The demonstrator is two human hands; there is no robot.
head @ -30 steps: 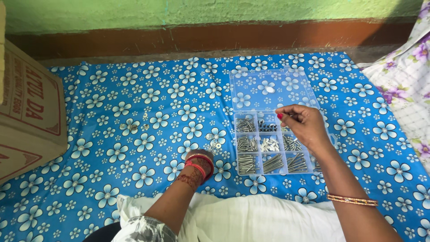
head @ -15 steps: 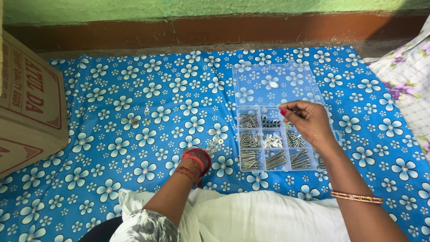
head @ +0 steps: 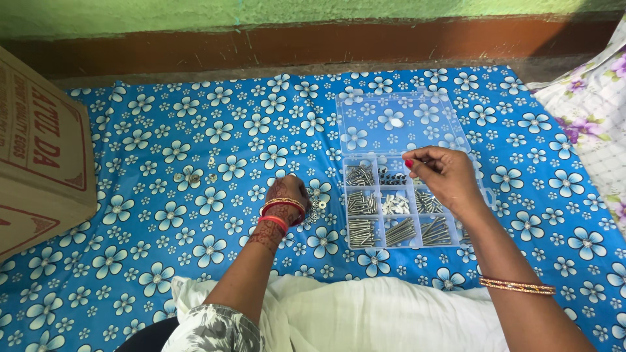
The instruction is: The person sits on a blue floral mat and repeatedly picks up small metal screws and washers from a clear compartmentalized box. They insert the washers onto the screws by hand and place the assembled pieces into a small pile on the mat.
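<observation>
A clear plastic organiser box (head: 355, 246) lies open on a blue flowered sheet, its lid (head: 399, 122) folded back. Its compartments hold silver screws, bolts and small white parts. My right hand (head: 443, 175) hovers over the box's upper right compartments, thumb and fingers pinched together; whether a small part sits between them I cannot tell. My left hand (head: 287, 194) rests fingers-down on the sheet left of the box, beside a small pile of washers (head: 315, 206).
A few loose metal bits (head: 191, 175) lie on the sheet (head: 163, 221) further left. A cardboard carton (head: 39, 156) stands at the left edge. A floral pillow (head: 590, 111) is at the right. A brown and green wall runs along the back.
My left hand has moved up the sheet from near my lap to beside the washer pile. My right hand has stayed over the box.
</observation>
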